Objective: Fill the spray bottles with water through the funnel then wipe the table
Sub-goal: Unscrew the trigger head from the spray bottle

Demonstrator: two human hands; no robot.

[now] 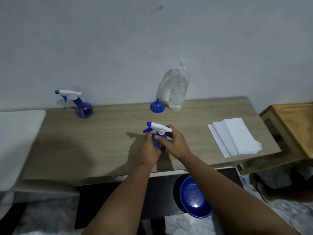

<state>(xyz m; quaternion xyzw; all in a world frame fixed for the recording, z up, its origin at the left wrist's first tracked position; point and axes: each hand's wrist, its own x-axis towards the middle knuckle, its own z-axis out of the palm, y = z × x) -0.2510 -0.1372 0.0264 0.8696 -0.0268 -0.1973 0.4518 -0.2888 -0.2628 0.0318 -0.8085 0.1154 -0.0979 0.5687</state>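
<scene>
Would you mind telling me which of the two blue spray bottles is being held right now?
The blue spray bottle at mid-table, gripped by the left hand and right hand; the other stands untouched near the wall.

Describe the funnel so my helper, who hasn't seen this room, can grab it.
Look at the wooden table, along its far edge by the wall. A clear water bottle stands there, and the funnel sits just left of it. It is the small solid-blue cone resting mouth down, spout up, with no white trigger head, unlike the spray bottles.

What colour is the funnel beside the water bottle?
The funnel is blue, seen best in the head view.
</scene>
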